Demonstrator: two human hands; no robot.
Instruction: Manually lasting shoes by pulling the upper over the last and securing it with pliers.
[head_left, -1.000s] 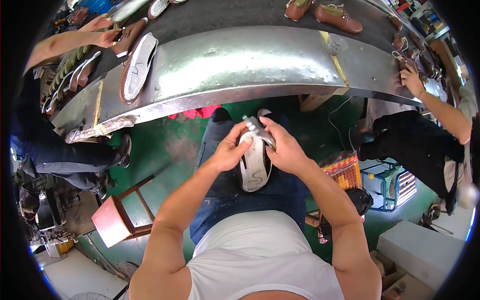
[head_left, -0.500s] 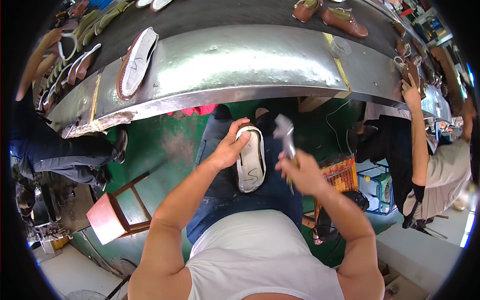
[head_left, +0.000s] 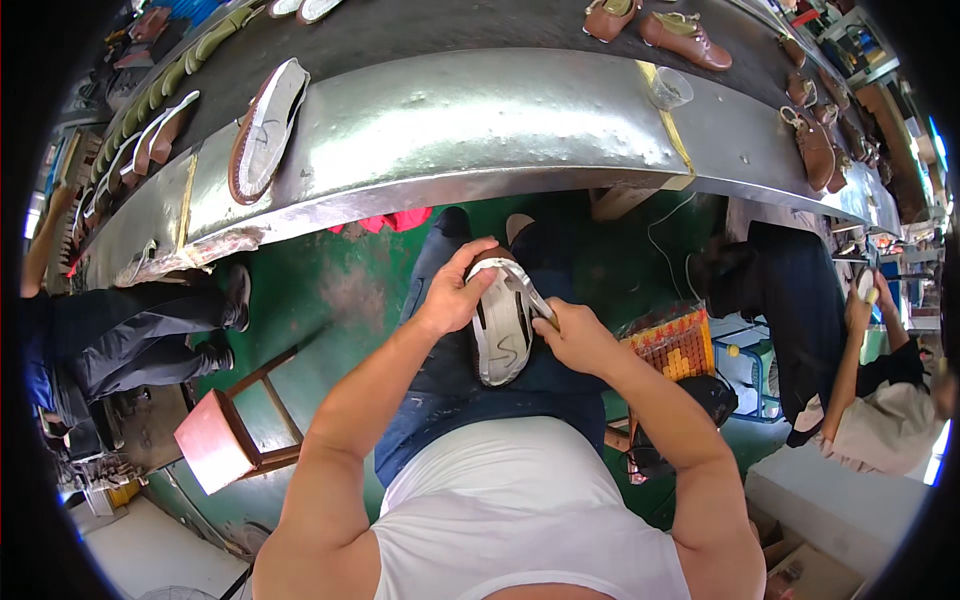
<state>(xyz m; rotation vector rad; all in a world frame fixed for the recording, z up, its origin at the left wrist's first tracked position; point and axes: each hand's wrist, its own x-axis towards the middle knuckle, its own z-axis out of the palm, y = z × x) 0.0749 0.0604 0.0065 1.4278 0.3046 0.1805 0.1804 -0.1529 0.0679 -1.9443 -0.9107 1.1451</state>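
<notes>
An upside-down shoe point(head_left: 501, 345) with a pale insole bottom and a brown toe rests on my lap. My left hand point(head_left: 456, 292) is closed round the toe end, thumb pressed on the rim. In my right hand point(head_left: 580, 338) is a pair of metal lasting pliers point(head_left: 535, 297), gripped at the handles. Their head lies against the shoe's right edge near the toe. My fingers partly hide the handles, and whether the jaws grip the upper's edge cannot be made out.
A metal-edged bench point(head_left: 450, 120) curves ahead, bearing another upturned shoe point(head_left: 268, 135), brown shoes point(head_left: 687, 40) and a clear cup point(head_left: 671, 88). A wooden stool point(head_left: 222, 440) stands left, a beaded seat point(head_left: 680, 350) right. Co-workers sit on both sides.
My right hand has moved left and brought the pliers from beside the shoe onto its edge. The shoe is tilted slightly. The right co-worker's hands have left the bench.
</notes>
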